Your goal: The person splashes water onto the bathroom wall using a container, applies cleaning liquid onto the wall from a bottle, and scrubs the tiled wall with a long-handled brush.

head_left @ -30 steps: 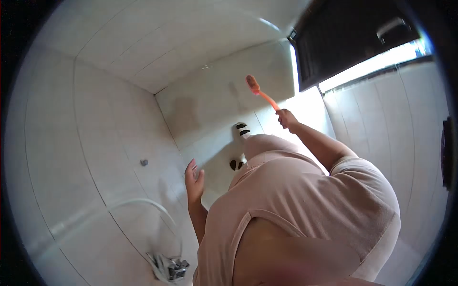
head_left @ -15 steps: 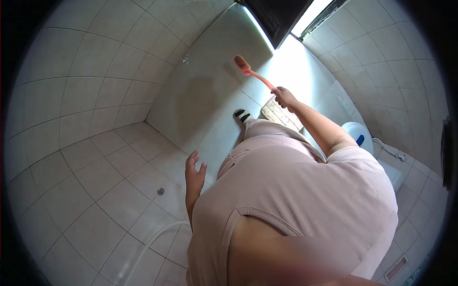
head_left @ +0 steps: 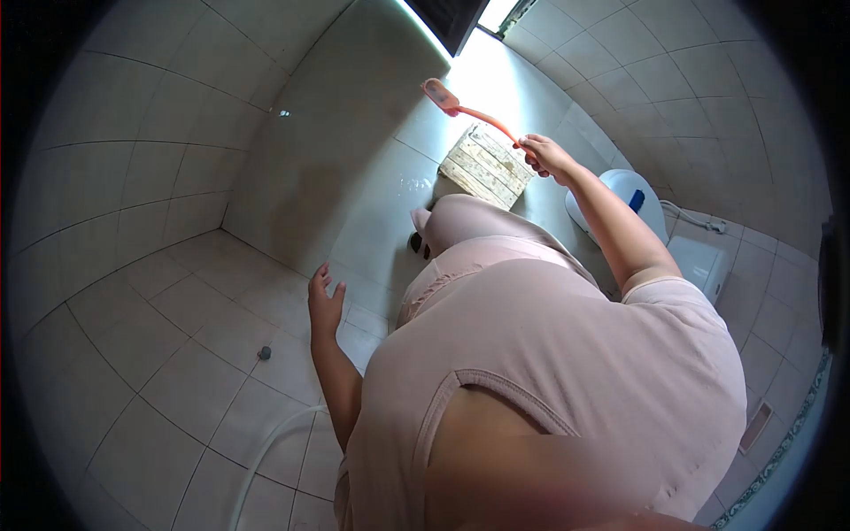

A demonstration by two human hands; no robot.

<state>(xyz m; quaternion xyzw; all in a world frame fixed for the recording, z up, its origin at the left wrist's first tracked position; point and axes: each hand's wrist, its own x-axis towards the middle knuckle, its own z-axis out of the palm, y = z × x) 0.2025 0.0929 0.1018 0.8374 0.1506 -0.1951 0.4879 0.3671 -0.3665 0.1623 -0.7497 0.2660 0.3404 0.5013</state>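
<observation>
My right hand point(head_left: 547, 159) is closed around the handle end of a long-handled orange brush point(head_left: 443, 99). The brush is held out in front of me, its head pointing away to the upper left, in the air above the floor. Below the handle stands a low, whitish stool with a worn slatted top point(head_left: 485, 168). My left hand point(head_left: 326, 301) hangs out at my left side, fingers apart, holding nothing, near the tiled wall.
At right is a toilet with a white lid point(head_left: 620, 190) bearing a blue item point(head_left: 637, 202). A dark door point(head_left: 447, 22) stands ahead beside a bright doorway. A pale hose point(head_left: 257, 469) and small grey fitting point(head_left: 264, 353) are at left. Wet patches mark the floor.
The brush has turned in my right hand, showing a lighter face of its head. My leg has moved forward and bent, and more of the stool shows. The view has shifted right.
</observation>
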